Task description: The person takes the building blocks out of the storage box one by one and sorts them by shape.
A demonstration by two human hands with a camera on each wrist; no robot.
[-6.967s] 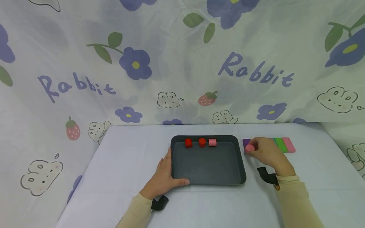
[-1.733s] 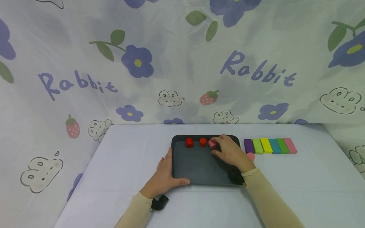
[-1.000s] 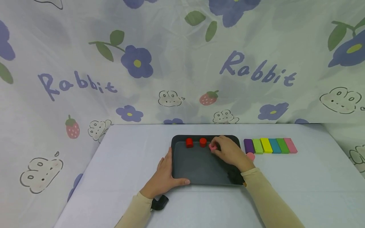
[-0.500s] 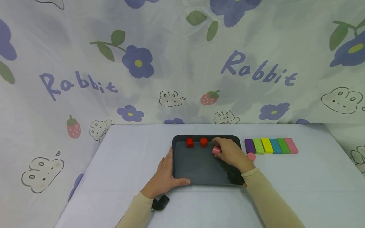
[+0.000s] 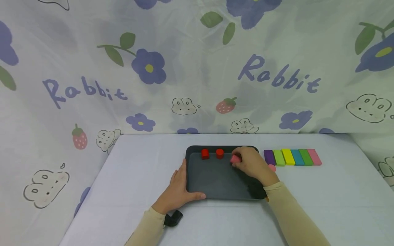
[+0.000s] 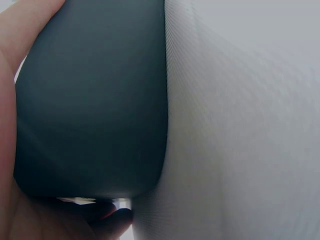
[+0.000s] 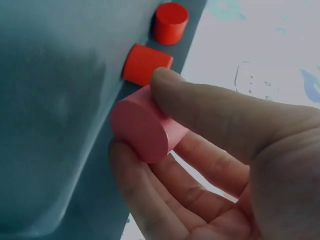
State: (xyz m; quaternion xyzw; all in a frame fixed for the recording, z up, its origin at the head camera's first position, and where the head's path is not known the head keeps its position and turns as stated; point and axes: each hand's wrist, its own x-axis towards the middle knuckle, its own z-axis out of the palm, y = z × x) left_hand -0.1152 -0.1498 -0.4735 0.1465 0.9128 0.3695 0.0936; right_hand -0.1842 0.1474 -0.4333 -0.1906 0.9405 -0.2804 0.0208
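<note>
My right hand (image 5: 250, 162) pinches a pink cylinder (image 7: 140, 125) between thumb and fingers over the back right part of the dark grey tray (image 5: 221, 181). Close by in the right wrist view are two red cylinders (image 7: 147, 65), which stand apart along the tray's back edge, left of my right hand in the head view. My left hand (image 5: 176, 194) rests against the tray's front left corner, fingers along the left side and thumb along the front edge. The left wrist view shows the tray wall (image 6: 95, 100) close up, beside the hand.
Right of the tray, a row of flat blocks lies side by side: purple (image 5: 269, 157), light green, yellow (image 5: 288, 157), blue, green and pink (image 5: 314, 157). Another pink cylinder (image 5: 272, 167) sits in front of the purple block, partly behind my right wrist. A patterned curtain (image 5: 197, 68) hangs behind the table.
Seven seconds ago my right hand held a pink cylinder by the blocks; one now sits there. Since then it has taken the tray's pink cylinder, turned it and shifted it slightly right. The left hand stays put.
</note>
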